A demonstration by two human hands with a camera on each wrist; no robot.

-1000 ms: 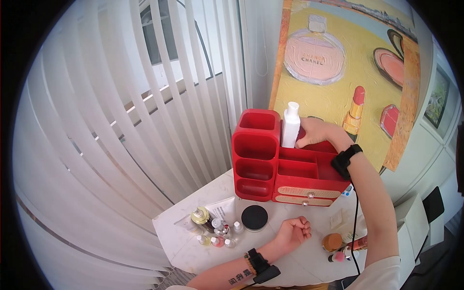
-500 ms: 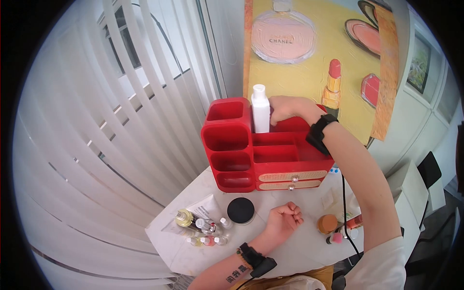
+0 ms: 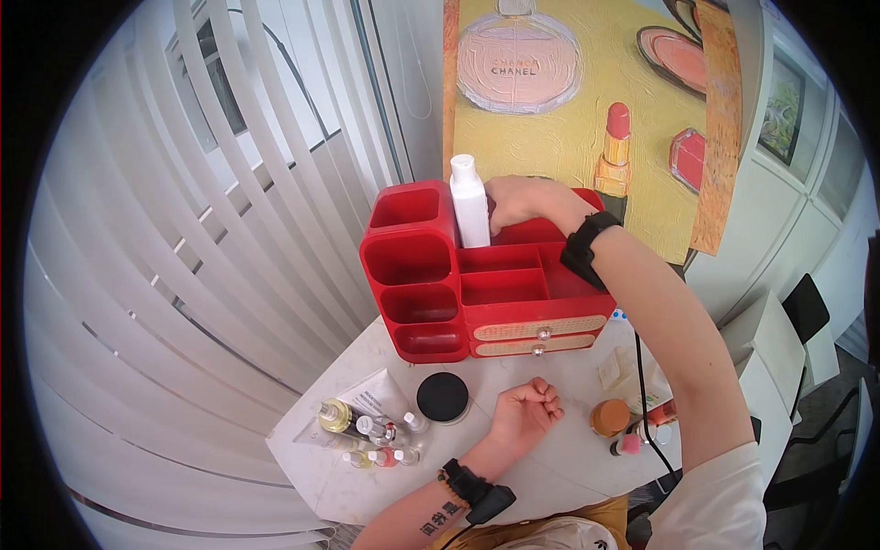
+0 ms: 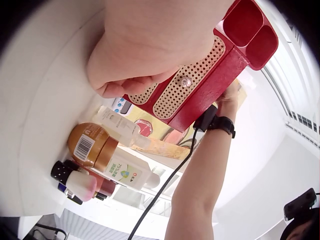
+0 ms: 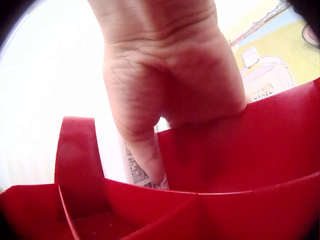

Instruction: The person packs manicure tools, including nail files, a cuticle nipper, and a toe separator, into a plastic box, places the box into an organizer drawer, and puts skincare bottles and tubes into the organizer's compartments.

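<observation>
A tall white bottle (image 3: 471, 209) stands upright at the back of a red makeup organizer (image 3: 532, 312), beside its tall left column. My right hand (image 3: 530, 202) reaches over the organizer and grips the bottle from the right. In the right wrist view the thumb (image 5: 150, 160) lies against a printed label (image 5: 134, 167), while the other fingers are hidden behind the red panel. My left hand (image 3: 524, 412) rests on the white table (image 3: 367, 495) in front of the drawers, fingers loosely curled and holding nothing. A black-lidded round jar (image 3: 443, 397) sits to its left.
Several small bottles (image 3: 376, 431) and a white tube (image 3: 376, 392) stand at the table's left. On the right are an amber jar (image 3: 610, 417), a pink-tipped brush (image 3: 628, 445) and clear bottles. A black cable (image 3: 642, 385) hangs from the right wrist. A painting (image 3: 550, 137) stands behind.
The head view has shifted, so everything sits further left and higher. The right hand stays by the white bottle at the organizer's back, and the left hand keeps its place on the table.
</observation>
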